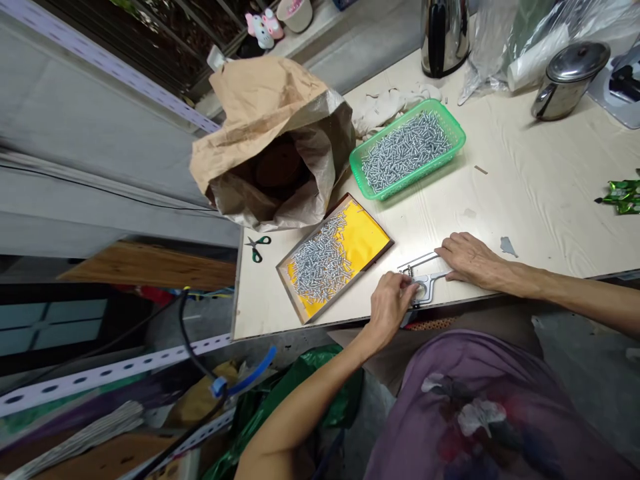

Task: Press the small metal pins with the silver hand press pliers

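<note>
A light-grey metal tool (431, 287) with a ring-shaped part, a thin straight rod and a small dark coil-like part lies near the table's front edge. My left hand (390, 303) is closed at its left end, thumb and fingers pinched by the ring; whether a small piece is between them I cannot make out. At the other end, my right hand (467, 260) has its fingers closed round the tool's arm and the rod's end. Left of my left hand is a shallow tray (367, 263) with a yellow bottom, partly covered by small silvery screw-like pieces (320, 267).
A green basket (383, 193) full of similar metal pieces stands behind. An open brown paper bag (270, 100) sits beside the tray. Scissors (257, 248) lie by the left edge. A kettle (443, 37), a lidded metal cup (567, 83) and plastic bags (530, 47) are farther back.
</note>
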### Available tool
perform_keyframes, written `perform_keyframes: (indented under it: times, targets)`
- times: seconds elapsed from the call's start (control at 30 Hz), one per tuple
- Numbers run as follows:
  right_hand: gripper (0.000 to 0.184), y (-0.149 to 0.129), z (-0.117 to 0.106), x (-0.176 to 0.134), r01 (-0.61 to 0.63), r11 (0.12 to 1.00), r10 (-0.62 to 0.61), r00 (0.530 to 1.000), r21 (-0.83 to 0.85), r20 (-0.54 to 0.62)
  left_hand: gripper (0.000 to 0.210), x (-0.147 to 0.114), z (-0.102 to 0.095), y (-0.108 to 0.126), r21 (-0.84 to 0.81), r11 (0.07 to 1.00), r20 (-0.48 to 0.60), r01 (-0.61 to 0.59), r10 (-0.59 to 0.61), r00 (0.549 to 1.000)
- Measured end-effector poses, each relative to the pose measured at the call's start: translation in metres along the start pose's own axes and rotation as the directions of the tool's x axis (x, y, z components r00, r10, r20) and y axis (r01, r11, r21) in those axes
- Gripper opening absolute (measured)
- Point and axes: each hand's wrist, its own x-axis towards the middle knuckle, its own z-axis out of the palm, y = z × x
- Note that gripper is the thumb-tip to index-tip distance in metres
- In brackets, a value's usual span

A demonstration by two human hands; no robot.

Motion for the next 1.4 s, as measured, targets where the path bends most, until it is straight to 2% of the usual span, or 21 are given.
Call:
perform_keyframes:
  times: [0.03,0.1,0.17,0.23,0.33,0.43,0.53,0.67,0.77,0.9,1.03,1.1,1.17,1.23,1.3,1.4]
  targets:
    - [0.035,-0.001,0.0,0.0,-0.006,1.0,0.006,1.0,0.001,0.001,0.022,0.005,0.004,0.004,0.061,0.99,-0.011,-0.124,0.125,0.992]
    - [0.036,-0.001,0.0,-0.001,-0.023,1.0,0.023,1.0,0.01,0.0,0.039,0.019,0.013,0.011,0.15,0.94,0.037,-0.307,0.305,0.952]
    - [0.042,0.0,-0.002,-0.004,-0.024,0.999,0.024,1.0,0.043,-0.004,0.053,0.034,0.021,0.017,0.207,0.89,0.114,-0.406,0.39,0.914]
    - [0.053,0.003,-0.004,-0.008,-0.027,0.997,0.027,1.0,0.075,-0.005,0.061,0.043,0.024,0.019,0.251,0.856,0.181,-0.453,0.418,0.89]
    - [0.063,0.006,-0.008,-0.016,-0.068,0.995,0.069,0.998,0.074,-0.003,0.065,0.048,0.024,0.019,0.309,0.826,0.234,-0.471,0.414,0.88]
    - [0.056,0.006,-0.01,-0.02,-0.083,0.995,0.084,0.996,0.062,-0.019,0.068,0.048,0.021,0.024,0.329,0.813,0.257,-0.481,0.413,0.874]
    - [0.041,0.005,-0.007,-0.021,-0.082,0.995,0.085,0.995,0.062,-0.049,0.058,0.051,0.02,0.03,0.299,0.809,0.275,-0.507,0.435,0.857]
    - [0.01,0.008,0.004,-0.025,-0.015,0.992,0.026,0.996,0.126,-0.086,0.029,0.053,0.027,0.031,0.228,0.823,0.285,-0.521,0.455,0.844]
    - [0.021,0.009,0.012,-0.027,0.052,0.987,-0.035,0.992,0.149,-0.119,0.018,0.052,0.034,0.029,0.237,0.838,0.258,-0.491,0.433,0.864]
    - [0.027,0.007,0.016,-0.029,0.023,0.988,0.002,0.987,0.154,-0.16,0.022,0.05,0.039,0.028,0.257,0.832,0.229,-0.491,0.441,0.868]
    - [0.015,0.015,0.005,-0.033,0.017,0.974,0.006,0.995,0.226,-0.098,0.027,0.039,0.042,0.023,0.252,0.816,0.158,-0.52,0.496,0.854]
    - [0.03,0.024,-0.002,-0.034,0.041,0.969,-0.03,0.998,0.242,-0.047,0.037,0.027,0.049,0.019,0.238,0.811,0.076,-0.534,0.533,0.843]
    - [0.033,0.032,-0.007,-0.03,0.051,0.975,-0.049,0.999,0.215,-0.015,0.039,0.012,0.06,0.016,0.214,0.81,0.001,-0.546,0.559,0.829]
    - [0.025,0.037,-0.008,-0.022,0.042,0.988,-0.039,0.999,0.148,-0.021,0.038,-0.002,0.072,0.017,0.181,0.808,-0.037,-0.561,0.575,0.817]
    - [0.02,0.04,-0.006,-0.01,0.023,0.997,-0.019,0.999,0.074,-0.048,0.037,-0.013,0.081,0.019,0.148,0.806,-0.043,-0.573,0.584,0.811]
    - [0.022,0.041,-0.007,0.009,-0.033,0.999,0.033,0.998,0.012,-0.058,0.038,-0.018,0.085,0.022,0.108,0.807,-0.026,-0.581,0.586,0.81]
